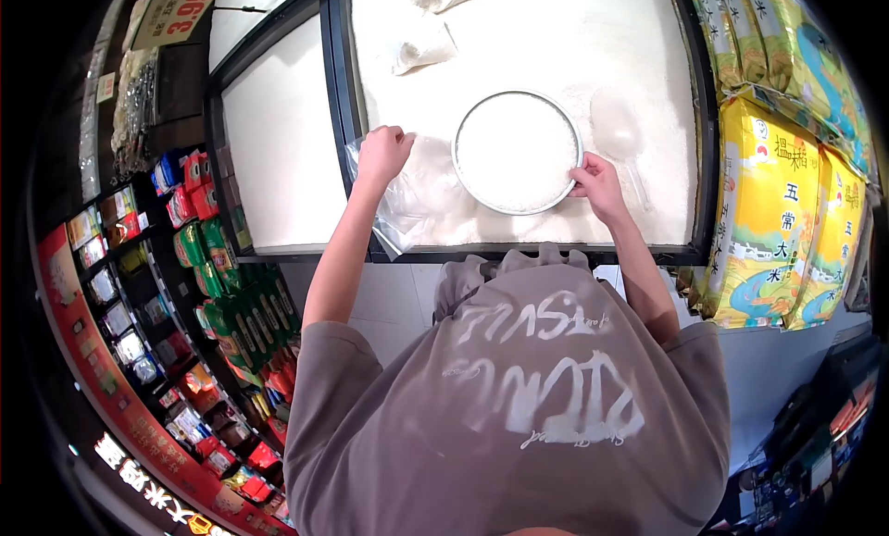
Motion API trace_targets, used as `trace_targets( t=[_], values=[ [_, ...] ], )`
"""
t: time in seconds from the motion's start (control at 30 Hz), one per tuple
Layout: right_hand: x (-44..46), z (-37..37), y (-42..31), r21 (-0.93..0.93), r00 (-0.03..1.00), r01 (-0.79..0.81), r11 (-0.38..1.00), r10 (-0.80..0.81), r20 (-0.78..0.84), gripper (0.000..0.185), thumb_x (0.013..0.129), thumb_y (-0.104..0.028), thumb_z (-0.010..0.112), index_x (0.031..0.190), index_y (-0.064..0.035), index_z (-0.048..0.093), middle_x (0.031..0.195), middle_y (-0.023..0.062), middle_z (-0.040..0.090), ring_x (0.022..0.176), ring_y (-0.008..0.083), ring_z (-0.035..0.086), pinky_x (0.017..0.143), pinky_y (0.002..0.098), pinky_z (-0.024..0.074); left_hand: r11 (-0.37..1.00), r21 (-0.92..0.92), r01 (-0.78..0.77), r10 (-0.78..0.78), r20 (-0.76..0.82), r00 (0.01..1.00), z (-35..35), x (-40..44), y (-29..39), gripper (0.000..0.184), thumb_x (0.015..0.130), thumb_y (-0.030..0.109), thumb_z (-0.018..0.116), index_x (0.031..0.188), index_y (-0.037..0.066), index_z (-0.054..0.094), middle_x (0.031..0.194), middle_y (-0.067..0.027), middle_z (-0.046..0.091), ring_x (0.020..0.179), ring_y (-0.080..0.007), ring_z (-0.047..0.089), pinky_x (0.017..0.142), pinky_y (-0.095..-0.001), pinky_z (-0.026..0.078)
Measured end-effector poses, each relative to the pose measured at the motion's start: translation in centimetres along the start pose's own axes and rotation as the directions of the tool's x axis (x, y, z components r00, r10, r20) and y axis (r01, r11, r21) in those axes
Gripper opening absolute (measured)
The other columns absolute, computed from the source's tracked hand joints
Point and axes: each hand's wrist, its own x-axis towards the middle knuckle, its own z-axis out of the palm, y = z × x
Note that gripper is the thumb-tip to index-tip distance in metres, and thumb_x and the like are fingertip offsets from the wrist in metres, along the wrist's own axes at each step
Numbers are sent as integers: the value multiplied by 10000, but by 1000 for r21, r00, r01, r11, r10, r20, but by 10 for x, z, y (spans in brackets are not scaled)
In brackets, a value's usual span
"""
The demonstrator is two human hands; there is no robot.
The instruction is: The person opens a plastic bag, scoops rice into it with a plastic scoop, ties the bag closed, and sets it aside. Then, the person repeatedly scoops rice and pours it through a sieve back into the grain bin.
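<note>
Your left grip [384, 154]: closed on clear plastic bag [424, 180] | your right grip [597, 186]: pinching round pan [507, 210] at its edge, full of white grain [516, 152] | right of pan: clear scoop [618, 130], lying on white grain in black-framed bin [707, 129]

Both your arms [338, 258] reach forward, bare below the sleeves [331, 365]. Your left hand [385, 156] curls its fingers [396, 135] inward; your right hand [597, 186], angled toward your left, closes in a pinch. The left sits slightly farther out.

Rice [546, 36] looks nearly washed out; edges bend into black.
</note>
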Motion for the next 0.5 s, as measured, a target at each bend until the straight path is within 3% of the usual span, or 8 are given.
trace_targets(
  t=[0.13,0.27,0.3,0.33,0.4,0.43,0.5],
  values=[
    [-9,27,-4,27,998,9,1000,-11,60,71,825,-35,594,768,-32,552,748,29,599,651,77,606,545,212,538,996,-73,-60,61,9,998,-8,17,30,361,846,349,602,758,7,681,713,-211,631,693,-381,620,674,-418,503],
    [-9,51,-3,29,993,37,999,-40,108,96,821,-27,593,749,-28,530,760,27,587,663,76,599,541,215,535,995,-84,49,-43,69,997,-15,29,46,389,864,378,564,749,28,690,722,-195,656,717,-365,636,709,-429,509],
    [-8,55,-3,21,991,29,999,-31,127,109,819,-25,593,740,-29,518,759,23,577,663,77,598,539,219,535,999,-22,44,-41,99,994,-15,33,50,363,860,387,567,830,51,701,834,-163,675,789,-337,648,753,-421,513],
    [-7,58,-3,12,989,22,1000,-23,144,123,816,-23,593,730,-29,506,758,19,568,662,78,597,537,222,535,999,-20,41,-39,94,995,-14,33,55,363,860,387,567,830,51,701,834,-163,675,789,-337,648,753,-421,513],
    [-3,65,2,-14,988,33,999,-31,150,143,808,-25,595,715,-27,487,753,15,553,667,82,600,535,226,538,994,-8,-113,112,-106,988,-9,29,66,349,849,397,583,945,81,696,982,-136,642,857,-319,646,782,-405,513],
    [-3,69,3,-32,985,33,999,-27,172,133,812,-28,593,728,-36,491,767,15,559,671,79,596,537,221,537,994,-22,-103,102,-51,993,-11,26,76,356,836,405,601,1014,108,686,1077,-127,590,933,-301,628,803,-395,509],
    [-2,78,4,-32,980,20,999,-13,198,128,815,-29,590,741,-45,488,784,12,562,678,74,593,540,214,534,958,-75,-275,265,-121,957,-6,13,86,315,805,337,661,986,81,686,1079,-126,572,1019,-295,574,841,-384,495]
  ],
)
